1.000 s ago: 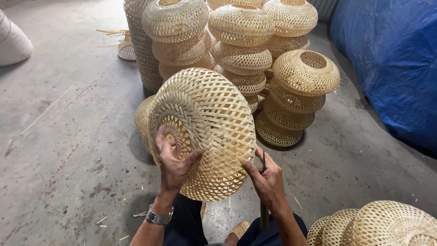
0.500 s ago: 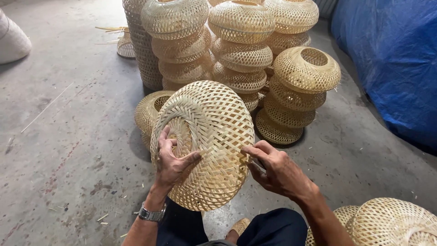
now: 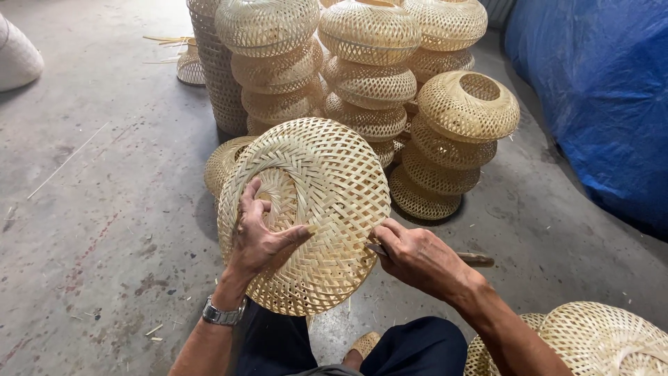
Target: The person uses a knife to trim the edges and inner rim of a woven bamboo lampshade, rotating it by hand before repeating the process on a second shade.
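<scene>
A round woven bamboo lampshade [image 3: 316,202] is held upright in front of me, its open end facing left. My left hand [image 3: 257,233] grips its rim, fingers hooked into the opening, a metal watch on the wrist. My right hand [image 3: 417,257] presses against the shade's right edge and is closed on a small knife with a wooden handle [image 3: 474,260], whose blade touches the weave. My dark trousers show below the shade.
Tall stacks of similar woven shades [image 3: 369,76] stand behind on the concrete floor, with a shorter stack [image 3: 456,139] at the right. A blue tarpaulin [image 3: 598,90] covers the right side. More shades [image 3: 591,341] lie at the bottom right. A white sack [image 3: 17,59] sits far left.
The shade has been turned and lowered slightly. My right hand has come up from under it to its right edge, with the knife now against the weave.
</scene>
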